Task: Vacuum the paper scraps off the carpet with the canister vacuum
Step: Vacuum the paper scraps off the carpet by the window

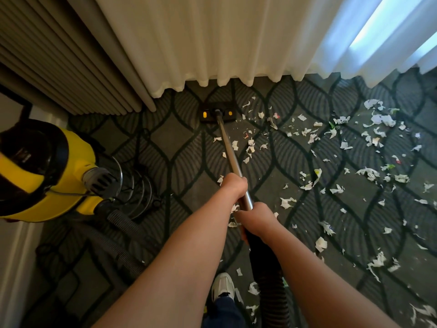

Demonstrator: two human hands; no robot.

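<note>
We note a dark patterned carpet (179, 143) filling the floor, with a cream curtain (212, 39) hanging along its far edge, a grey pleated curtain (59, 55) at far left and a bright sheer curtain (378, 31) at far right. The yellow canister vacuum (47, 171) stands at the left, well apart from the mess. A ribbed grey hose (113, 247) leaves its near side and runs along the carpet toward us. A black ribbed hose (272, 285) rises near the middle to a metal tube (229, 147). Our left hand (233, 187) is clenched round the tube, farther out. Our right hand (255, 218) grasps just behind it, where metal meets the black handle, fingers wrapped under. The tube slants away to the floor head (217, 113), which sits flat on the carpet just short of the cream curtain's hem. A white shoe (222, 286) shows near, beside the black hose. Paper scraps (286, 202) lie thick across the right half of the carpet, mostly white with a few coloured, and a few lie beside the tube. The carpet left of the tube shows almost none.
</note>
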